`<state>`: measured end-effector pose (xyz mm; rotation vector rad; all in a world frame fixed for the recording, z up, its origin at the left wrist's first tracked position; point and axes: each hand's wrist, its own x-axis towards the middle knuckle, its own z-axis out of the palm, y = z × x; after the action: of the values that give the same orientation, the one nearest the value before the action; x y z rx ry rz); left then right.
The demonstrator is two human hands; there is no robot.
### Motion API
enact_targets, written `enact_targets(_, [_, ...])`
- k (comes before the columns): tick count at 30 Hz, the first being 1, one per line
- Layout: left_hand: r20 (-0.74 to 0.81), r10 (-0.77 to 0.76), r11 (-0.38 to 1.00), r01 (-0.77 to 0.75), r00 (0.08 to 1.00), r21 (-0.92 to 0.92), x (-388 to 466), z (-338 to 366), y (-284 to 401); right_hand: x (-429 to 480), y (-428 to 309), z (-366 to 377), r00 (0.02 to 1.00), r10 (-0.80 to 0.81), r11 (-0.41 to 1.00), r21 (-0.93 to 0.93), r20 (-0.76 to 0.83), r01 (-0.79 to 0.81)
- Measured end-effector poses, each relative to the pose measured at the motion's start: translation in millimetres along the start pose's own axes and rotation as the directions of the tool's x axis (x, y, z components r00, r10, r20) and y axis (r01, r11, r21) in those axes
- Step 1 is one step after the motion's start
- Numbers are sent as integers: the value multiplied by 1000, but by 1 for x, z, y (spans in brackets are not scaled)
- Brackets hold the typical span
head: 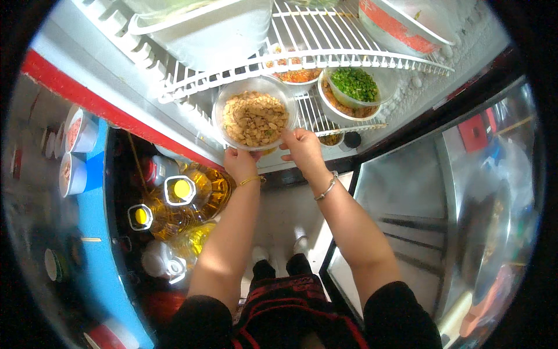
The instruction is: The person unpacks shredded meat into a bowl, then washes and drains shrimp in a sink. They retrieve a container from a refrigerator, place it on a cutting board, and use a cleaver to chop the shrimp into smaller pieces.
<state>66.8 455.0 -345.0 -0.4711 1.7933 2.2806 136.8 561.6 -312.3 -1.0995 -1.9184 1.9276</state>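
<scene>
A clear plastic bowl of peanuts or similar chopped nuts [255,118] is at the front of a lower wire shelf in an upright refrigerator. My left hand [242,163] grips the bowl's near rim from below, its fingers partly hidden under it. At the near right edge, my right hand [303,150] pinches the rim between thumb and fingers. Behind the bowl stands a container of chopped red peppers [301,76]. To the right, a clear tub of chopped green onions [354,85] rests on a white bowl of brown food [333,102].
The upper wire shelf [322,52] holds a white bin [209,37] and a red-marked bowl [401,26]. Large oil bottles [200,187] stand at lower left beside a blue counter [93,227]. The open glass door [396,187] is on the right. A dark-lidded jar [351,140] stands low in the refrigerator.
</scene>
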Motion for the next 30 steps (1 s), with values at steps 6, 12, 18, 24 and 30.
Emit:
enact_targets(6, [-6,-55,987,53,998,-149,-23,-7,1,-25,-17,0,951,-307,950,-56,21,308])
enact_targets(12, [-4,-118,979,116,993,-169,-65,-50,-10,-69,-9,-18,952,-291,937,-171,97,304])
enact_targets(18, [16,-111,993,110,994,39,-95,-87,-9,-114,24,-25,969,-207,970,-103,131,221])
enact_targets(24, [90,-176,982,169,980,78,-106,-69,10,-135,26,-28,998,-18,976,217,58,5])
enact_targets(30, [72,-114,989,120,991,-90,-51,-16,20,-136,30,-38,999,-40,956,291,35,28])
